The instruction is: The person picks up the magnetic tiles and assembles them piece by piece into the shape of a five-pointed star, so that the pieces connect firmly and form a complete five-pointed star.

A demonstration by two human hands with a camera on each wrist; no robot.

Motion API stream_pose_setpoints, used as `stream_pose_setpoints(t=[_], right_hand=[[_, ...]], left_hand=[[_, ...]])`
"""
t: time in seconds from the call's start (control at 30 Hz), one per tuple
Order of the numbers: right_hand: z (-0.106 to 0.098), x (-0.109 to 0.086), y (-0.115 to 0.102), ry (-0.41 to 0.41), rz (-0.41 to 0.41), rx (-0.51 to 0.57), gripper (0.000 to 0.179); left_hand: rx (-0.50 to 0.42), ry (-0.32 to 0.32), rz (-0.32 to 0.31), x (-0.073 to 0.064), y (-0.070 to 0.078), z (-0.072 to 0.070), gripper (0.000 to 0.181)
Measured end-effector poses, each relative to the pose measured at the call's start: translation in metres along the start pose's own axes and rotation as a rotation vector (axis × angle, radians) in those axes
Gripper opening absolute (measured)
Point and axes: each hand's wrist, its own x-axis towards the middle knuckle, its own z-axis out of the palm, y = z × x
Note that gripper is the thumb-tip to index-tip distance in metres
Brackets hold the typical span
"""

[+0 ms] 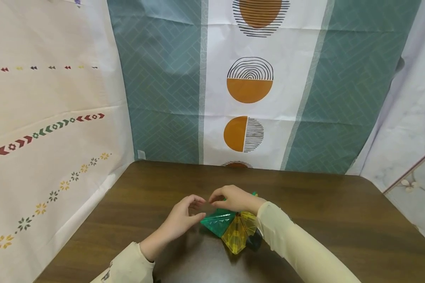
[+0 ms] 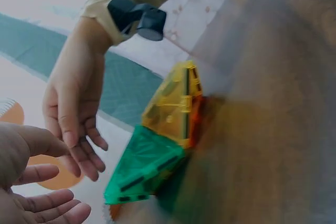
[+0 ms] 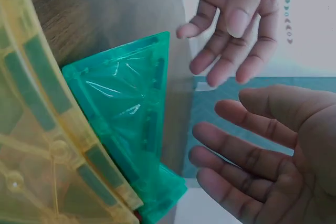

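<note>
Translucent magnetic tiles stand joined together on the table, green tiles (image 1: 219, 222) toward the left and yellow tiles (image 1: 235, 235) toward the right. My left hand (image 1: 184, 216) hovers at the left of the green tiles, fingers relaxed and holding nothing. Over the far side of the tiles, my right hand (image 1: 235, 198) has loosely bent fingers with nothing between them. The fingertips of both hands face each other. In the right wrist view, a green triangular tile (image 3: 126, 103) leans beside a yellow tile (image 3: 31, 129). A reddish-orange part (image 2: 198, 121) shows behind the yellow in the left wrist view.
The tiles rest on a brown wooden table (image 1: 156, 184). Behind it hangs a teal and white patterned cloth (image 1: 163, 98), with a white embroidered cloth (image 1: 56, 157) along the left. A black camera (image 2: 137, 18) is strapped at the right wrist.
</note>
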Motion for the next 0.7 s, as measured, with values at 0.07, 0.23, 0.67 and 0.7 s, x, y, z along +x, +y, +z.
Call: stream_pose_setpoints(t=[0.07, 0.23, 0.67, 0.7], right_hand=[[-0.001, -0.005, 0.000, 0.026, 0.011, 0.007, 0.024], [-0.005, -0.016, 0.001, 0.072, 0.017, -0.005, 0.029], [-0.011, -0.053, 0.013, 0.245, 0.080, -0.149, 0.043], [-0.011, -0.056, 0.015, 0.255, 0.091, -0.151, 0.045]], left_hand=[[0.042, 0.005, 0.033, 0.004, 0.004, -0.002, 0.031], [0.168, 0.028, 0.148, 0.014, 0.014, -0.011, 0.047], [0.504, 0.041, 0.345, 0.034, 0.018, -0.031, 0.069], [0.519, 0.040, 0.355, 0.036, 0.016, -0.031, 0.070]])
